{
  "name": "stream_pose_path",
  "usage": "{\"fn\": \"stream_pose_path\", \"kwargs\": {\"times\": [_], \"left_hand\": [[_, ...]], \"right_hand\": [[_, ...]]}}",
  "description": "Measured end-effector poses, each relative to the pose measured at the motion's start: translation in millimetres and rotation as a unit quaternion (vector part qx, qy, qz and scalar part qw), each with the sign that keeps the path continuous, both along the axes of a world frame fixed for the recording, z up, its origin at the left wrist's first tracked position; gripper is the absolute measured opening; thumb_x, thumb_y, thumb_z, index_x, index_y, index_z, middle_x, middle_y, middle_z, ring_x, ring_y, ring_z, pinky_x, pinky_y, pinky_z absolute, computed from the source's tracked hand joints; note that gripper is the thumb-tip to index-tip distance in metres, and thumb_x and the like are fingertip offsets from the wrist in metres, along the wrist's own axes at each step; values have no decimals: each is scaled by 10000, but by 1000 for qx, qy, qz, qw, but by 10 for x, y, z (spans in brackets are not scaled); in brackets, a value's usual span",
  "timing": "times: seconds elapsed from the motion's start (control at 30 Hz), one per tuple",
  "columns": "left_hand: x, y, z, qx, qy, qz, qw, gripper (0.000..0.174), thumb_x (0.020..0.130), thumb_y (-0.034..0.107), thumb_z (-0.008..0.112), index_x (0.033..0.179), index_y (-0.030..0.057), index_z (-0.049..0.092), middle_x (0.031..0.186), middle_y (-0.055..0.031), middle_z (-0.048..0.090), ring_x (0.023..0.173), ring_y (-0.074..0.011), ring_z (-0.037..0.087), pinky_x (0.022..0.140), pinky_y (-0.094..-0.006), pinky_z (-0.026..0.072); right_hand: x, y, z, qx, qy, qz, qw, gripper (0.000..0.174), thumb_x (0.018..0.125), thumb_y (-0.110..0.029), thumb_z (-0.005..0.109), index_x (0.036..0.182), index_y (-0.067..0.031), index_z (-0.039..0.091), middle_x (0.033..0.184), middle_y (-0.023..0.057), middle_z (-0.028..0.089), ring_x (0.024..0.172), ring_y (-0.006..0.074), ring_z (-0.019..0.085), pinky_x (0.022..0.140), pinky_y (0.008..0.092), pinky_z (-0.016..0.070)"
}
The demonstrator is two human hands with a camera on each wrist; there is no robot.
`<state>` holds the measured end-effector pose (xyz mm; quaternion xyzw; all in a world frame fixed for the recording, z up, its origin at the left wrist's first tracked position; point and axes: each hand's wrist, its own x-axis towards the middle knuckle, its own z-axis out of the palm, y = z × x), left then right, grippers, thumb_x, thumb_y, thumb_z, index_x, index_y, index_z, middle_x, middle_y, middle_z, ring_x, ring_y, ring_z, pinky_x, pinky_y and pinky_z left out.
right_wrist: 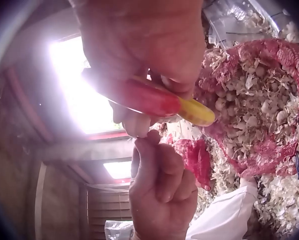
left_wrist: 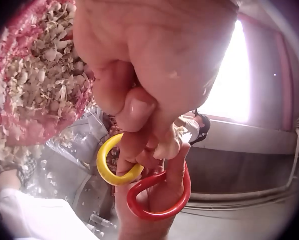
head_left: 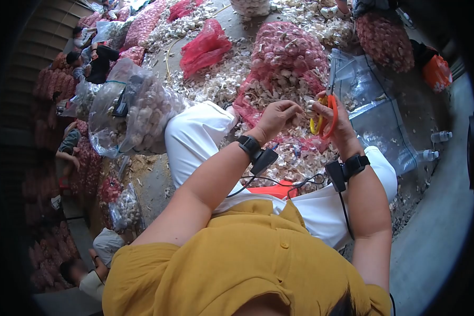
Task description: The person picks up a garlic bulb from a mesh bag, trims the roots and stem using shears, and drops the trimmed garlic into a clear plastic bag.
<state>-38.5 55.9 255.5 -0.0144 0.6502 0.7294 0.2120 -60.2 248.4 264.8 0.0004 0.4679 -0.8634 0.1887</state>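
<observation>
Scissors with red-orange and yellow handles [head_left: 333,117] are held in my right hand [head_left: 344,129], the blades pointing away from me. Between the right thumb and fingers, a small pale garlic bulb [left_wrist: 168,150] shows in the left wrist view. My left hand [head_left: 276,118] meets it from the other side, thumb and forefinger pinched together at the bulb and the other fingers curled. The fingertips of both hands nearly hide the bulb in the right wrist view. Beneath the hands, an open pink mesh sack [head_left: 287,50] spills garlic and loose skins.
A clear plastic bag of pale bulbs [head_left: 147,113] stands left of my knee. Flat clear plastic [head_left: 376,126] lies at the right, near two bottles [head_left: 428,155]. A red mesh bag [head_left: 205,47] lies among scattered skins ahead. Other people sit beside sacks at the left.
</observation>
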Motion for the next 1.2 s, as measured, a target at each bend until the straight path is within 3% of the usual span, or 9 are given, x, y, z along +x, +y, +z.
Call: {"fn": "stream_pose_path", "kwargs": {"times": [0.17,0.27,0.4,0.57,0.7,0.77,0.87,0.97,1.2], "left_hand": [[56,-8,0,57,-66,40,995,237,952,257,515,1018,41,588,647,-2,557,429,-30,350,392,-197,244],[-1,43,-1,109,-56,22,992,210,947,230,528,1024,40,573,671,-2,556,446,-29,363,402,-187,250],[-24,100,-22,71,0,72,995,177,936,202,546,1020,47,557,692,5,555,464,-27,368,417,-178,259],[2,-7,-65,111,-64,102,987,171,920,178,572,1035,56,541,757,3,569,510,-19,393,439,-177,282],[58,123,18,102,-56,96,989,210,909,189,591,1057,50,537,786,4,578,527,-16,393,450,-177,287],[19,166,-38,16,13,25,999,245,904,208,602,1079,49,540,810,2,591,526,-17,376,459,-174,280],[2,176,-40,9,-7,20,1000,252,902,210,605,1094,57,545,833,-1,600,527,-15,367,462,-171,269],[24,160,-8,83,-42,23,995,253,905,214,600,1100,61,550,834,-5,602,528,-13,353,462,-170,254],[34,106,-34,108,-83,26,990,235,910,244,593,1043,54,556,778,11,557,518,-17,321,457,-179,243]], "right_hand": [[-48,-13,-116,80,-7,10,997,417,748,-62,749,1072,-54,487,856,56,591,728,150,615,631,264,500],[-42,-22,-143,64,4,52,997,442,727,-68,769,1070,-52,491,851,60,601,718,146,614,629,258,503],[-48,-28,-168,81,22,51,995,447,724,-65,771,1071,-47,490,843,60,594,724,145,614,620,264,502],[-23,-49,-117,12,-20,-8,1000,383,767,-26,720,1056,-44,470,832,62,581,723,158,616,595,269,498],[-43,-56,-131,10,-34,-23,999,373,779,-18,705,1055,-45,455,847,72,583,731,174,626,605,278,510],[-50,-65,-201,20,-38,-19,999,374,788,-24,696,1062,-37,443,861,84,584,759,193,634,626,296,525],[-24,-61,-175,32,-50,-16,998,365,791,-42,696,1054,-26,444,883,95,584,786,202,637,639,312,535],[-45,-16,-162,23,-51,-11,998,365,788,-72,707,1048,-34,454,895,95,583,788,194,634,623,302,529],[-60,-25,-220,101,-28,-32,994,389,765,-105,743,1052,-75,481,893,75,596,775,169,628,614,277,505]]}}
